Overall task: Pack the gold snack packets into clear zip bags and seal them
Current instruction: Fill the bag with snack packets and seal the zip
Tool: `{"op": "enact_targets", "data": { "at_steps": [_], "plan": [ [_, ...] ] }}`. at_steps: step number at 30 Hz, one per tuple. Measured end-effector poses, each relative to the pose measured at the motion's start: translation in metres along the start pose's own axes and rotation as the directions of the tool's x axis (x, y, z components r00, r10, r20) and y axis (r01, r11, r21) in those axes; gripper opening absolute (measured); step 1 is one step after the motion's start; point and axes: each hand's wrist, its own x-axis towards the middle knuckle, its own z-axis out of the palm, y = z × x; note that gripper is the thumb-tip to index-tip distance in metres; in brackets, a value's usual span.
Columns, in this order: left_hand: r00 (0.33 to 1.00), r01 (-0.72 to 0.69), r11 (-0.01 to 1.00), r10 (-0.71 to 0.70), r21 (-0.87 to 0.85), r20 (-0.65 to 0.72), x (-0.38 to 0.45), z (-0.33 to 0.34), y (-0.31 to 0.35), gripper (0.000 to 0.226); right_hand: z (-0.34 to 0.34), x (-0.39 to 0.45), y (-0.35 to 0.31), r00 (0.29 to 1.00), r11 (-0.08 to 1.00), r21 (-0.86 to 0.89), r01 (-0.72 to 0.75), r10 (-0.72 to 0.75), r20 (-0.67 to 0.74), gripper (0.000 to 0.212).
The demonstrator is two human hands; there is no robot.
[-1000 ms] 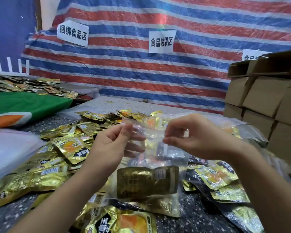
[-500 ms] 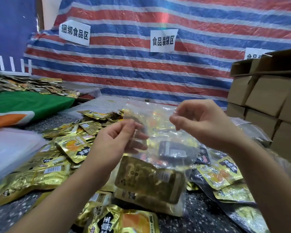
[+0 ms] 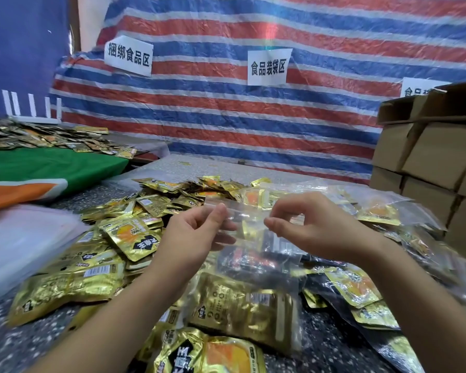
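A clear zip bag (image 3: pixel 249 267) hangs upright between my hands, with gold snack packets (image 3: pixel 242 310) resting in its lower part. My left hand (image 3: pixel 193 235) pinches the bag's top strip at the left end. My right hand (image 3: pixel 311 224) pinches the same strip at the right end. The bag's bottom rests among loose gold packets (image 3: pixel 111 254) spread over the speckled table (image 3: pixel 16 348). One more gold packet (image 3: pixel 207 354) lies right below the bag at the front edge.
Stacked cardboard boxes (image 3: pixel 436 157) stand at the right. Filled clear bags (image 3: pixel 382 211) lie behind my right hand. A white plastic sheet (image 3: pixel 19 238) and a green and orange cloth (image 3: pixel 38 168) lie at the left. A striped tarp (image 3: pixel 253 109) closes the back.
The bag's top was lifted up half a second ago and has come back down. My hands sit level again on the top strip, a little apart.
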Motion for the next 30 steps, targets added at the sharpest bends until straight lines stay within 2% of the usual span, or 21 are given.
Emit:
{"op": "enact_targets", "data": {
  "at_steps": [4, 9, 12, 15, 17, 21, 24, 26, 30],
  "plan": [
    [0.999, 0.032, 0.999, -0.032, 0.024, -0.007, 0.001, 0.0, -0.005, 0.037, 0.003, 0.002, 0.001, 0.997, 0.999, -0.042, -0.032, 0.034, 0.066, 0.026],
    [0.998, 0.061, 0.998, -0.06, -0.021, 0.014, 0.002, -0.001, -0.003, 0.044, -0.001, 0.004, 0.001, 0.964, 0.992, -0.052, -0.118, 0.127, 0.234, 0.027],
    [0.999, 0.044, 0.998, -0.044, 0.051, 0.014, 0.002, 0.0, -0.003, 0.05, -0.002, 0.006, -0.001, 0.931, 0.989, -0.093, -0.114, 0.139, 0.338, 0.029],
    [1.0, 0.001, 0.993, -0.004, 0.118, 0.021, 0.001, 0.001, -0.005, 0.035, -0.003, 0.008, -0.005, 0.911, 0.989, -0.108, -0.099, 0.134, 0.39, 0.04],
    [1.0, -0.02, 0.986, 0.016, 0.168, 0.023, 0.0, 0.003, -0.006, 0.017, -0.004, 0.01, -0.008, 0.911, 0.989, -0.097, -0.113, 0.142, 0.388, 0.057],
    [0.999, -0.014, 0.979, 0.006, 0.204, 0.04, -0.001, 0.005, -0.007, 0.021, -0.007, 0.025, -0.014, 0.954, 0.979, -0.047, -0.198, 0.203, 0.22, 0.067],
    [0.999, 0.007, 0.983, -0.016, 0.184, 0.047, -0.002, 0.007, -0.008, 0.022, -0.005, 0.051, -0.022, 0.985, 0.986, -0.068, -0.149, 0.154, 0.077, 0.054],
    [0.999, 0.018, 0.985, -0.027, 0.173, 0.047, -0.002, 0.008, -0.009, 0.022, 0.003, 0.074, -0.026, 0.99, 0.988, -0.085, -0.13, 0.134, 0.047, 0.041],
    [0.998, 0.027, 0.978, -0.039, 0.206, 0.052, -0.002, 0.009, -0.01, 0.023, 0.034, 0.125, -0.029, 0.976, 0.969, -0.233, -0.08, 0.123, 0.179, 0.03]
  ]
}}
